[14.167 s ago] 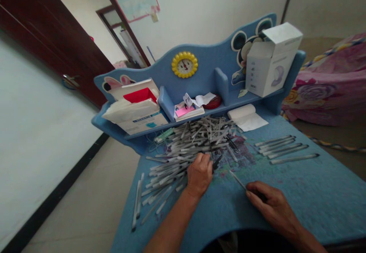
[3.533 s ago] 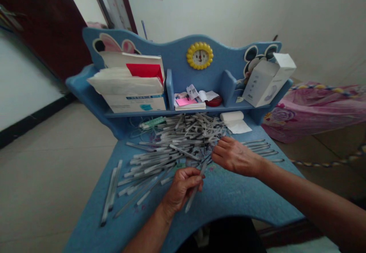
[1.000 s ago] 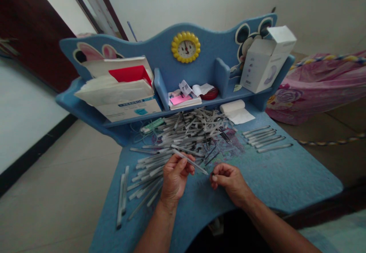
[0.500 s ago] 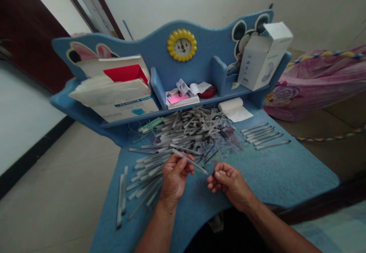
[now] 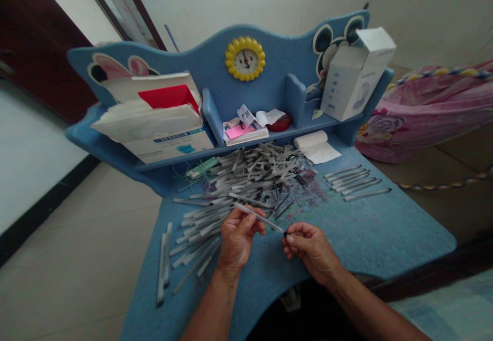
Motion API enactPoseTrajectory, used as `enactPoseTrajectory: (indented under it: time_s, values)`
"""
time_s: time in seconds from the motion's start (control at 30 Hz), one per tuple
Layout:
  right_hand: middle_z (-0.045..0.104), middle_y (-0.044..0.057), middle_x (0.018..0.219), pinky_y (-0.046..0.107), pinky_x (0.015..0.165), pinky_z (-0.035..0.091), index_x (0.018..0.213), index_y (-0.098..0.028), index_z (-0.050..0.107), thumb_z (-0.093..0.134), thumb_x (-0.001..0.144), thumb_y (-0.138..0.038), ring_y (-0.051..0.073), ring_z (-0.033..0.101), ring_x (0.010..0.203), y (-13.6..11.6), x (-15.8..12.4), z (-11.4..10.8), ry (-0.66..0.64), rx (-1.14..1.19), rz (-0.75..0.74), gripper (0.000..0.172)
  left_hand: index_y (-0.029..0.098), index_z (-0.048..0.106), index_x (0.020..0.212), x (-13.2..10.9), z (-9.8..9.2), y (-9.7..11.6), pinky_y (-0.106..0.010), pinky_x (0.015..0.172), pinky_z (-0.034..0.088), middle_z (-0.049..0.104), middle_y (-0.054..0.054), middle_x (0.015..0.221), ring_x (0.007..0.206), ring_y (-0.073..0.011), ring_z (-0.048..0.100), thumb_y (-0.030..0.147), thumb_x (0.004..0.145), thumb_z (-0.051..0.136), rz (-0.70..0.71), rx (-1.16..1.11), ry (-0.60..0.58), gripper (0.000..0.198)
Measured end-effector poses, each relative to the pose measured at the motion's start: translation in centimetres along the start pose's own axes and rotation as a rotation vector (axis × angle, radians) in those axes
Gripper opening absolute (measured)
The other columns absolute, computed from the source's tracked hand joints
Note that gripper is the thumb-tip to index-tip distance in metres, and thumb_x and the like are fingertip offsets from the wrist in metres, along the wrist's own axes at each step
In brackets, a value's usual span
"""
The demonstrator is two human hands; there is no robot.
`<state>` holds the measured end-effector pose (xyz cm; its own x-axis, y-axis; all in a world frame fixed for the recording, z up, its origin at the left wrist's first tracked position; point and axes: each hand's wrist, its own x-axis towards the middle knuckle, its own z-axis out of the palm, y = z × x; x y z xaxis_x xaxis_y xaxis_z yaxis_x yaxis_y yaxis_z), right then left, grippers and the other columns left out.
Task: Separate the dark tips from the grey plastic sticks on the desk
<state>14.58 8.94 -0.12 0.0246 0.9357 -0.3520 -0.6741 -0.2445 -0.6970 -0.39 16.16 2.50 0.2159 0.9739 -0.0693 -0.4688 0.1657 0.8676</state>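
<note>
My left hand pinches a translucent pen barrel between thumb and fingers. The barrel slants down to the right. At its lower end my right hand grips a small black pen plug, which meets or nearly meets the barrel; the fingertips partly cover it. Behind both hands lies a heap of loose pen barrels. More barrels fan out beside my left hand, and two barrels lie apart at the desk's left edge. Several black-ended pens are lined up on the right.
The blue desk carries a shelf with a yellow flower clock. On the shelf are a mask box, papers and a white carton. A paper roll lies below. Pink cloth hangs at right.
The barrel and my right hand's black plug have come together at the barrel's lower end. Both hands have shifted slightly to the right.
</note>
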Motion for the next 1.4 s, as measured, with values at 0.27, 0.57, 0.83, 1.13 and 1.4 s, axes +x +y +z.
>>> enactPoseTrajectory:
  time_s: [0.27,0.57,0.83,1.13,1.4]
  values:
    - [0.067,0.003,0.061,0.022,0.048,0.046,0.072,-0.013,0.063,0.078,0.055,-0.021,0.013,0.059,0.049,-0.4,1.7,0.4,-0.003,-0.062,-0.056,0.024,0.014,0.056,0.080,0.5,0.1,0.2,-0.022,0.049,0.050,0.068,-0.003,0.076,0.052,-0.0098,0.060,0.019,0.072,0.064,0.015,0.040,0.017,0.013]
    - [0.065,0.002,0.055,0.023,0.050,0.046,0.072,-0.013,0.066,0.079,0.055,-0.020,0.013,0.059,0.049,-2.6,5.4,1.8,-0.165,-0.176,-0.129,0.022,0.014,0.055,0.084,0.8,0.4,3.1,-0.023,0.053,0.052,0.069,-0.004,0.081,0.061,-0.0138,0.065,0.020,0.069,0.067,0.052,0.134,0.147,0.019]
    - [0.066,0.002,0.054,0.025,0.049,0.047,0.072,-0.014,0.066,0.080,0.054,-0.026,0.014,0.059,0.047,-3.9,8.8,3.4,-0.177,-0.199,-0.198,0.025,0.012,0.060,0.083,3.9,1.0,4.7,-0.022,0.053,0.053,0.069,-0.005,0.077,0.060,-0.0129,0.065,0.023,0.065,0.071,0.090,0.124,0.173,0.023]
    - [0.065,0.001,0.057,0.024,0.049,0.046,0.074,-0.015,0.067,0.071,0.067,-0.033,0.012,0.057,0.049,-4.4,10.5,2.8,-0.266,-0.433,-0.301,0.020,0.013,0.063,0.079,5.2,-0.1,3.8,-0.021,0.054,0.053,0.070,-0.003,0.077,0.060,-0.0121,0.064,0.022,0.065,0.071,0.102,0.101,0.189,0.019]
    - [0.063,0.000,0.056,0.022,0.045,0.044,0.076,-0.014,0.064,0.064,0.073,-0.041,0.011,0.055,0.045,-4.2,11.1,3.0,-0.288,-0.511,-0.298,0.027,0.012,0.062,0.080,5.7,-0.6,3.7,-0.021,0.056,0.054,0.069,-0.004,0.078,0.060,-0.0120,0.065,0.023,0.066,0.070,0.120,0.113,0.185,0.019]
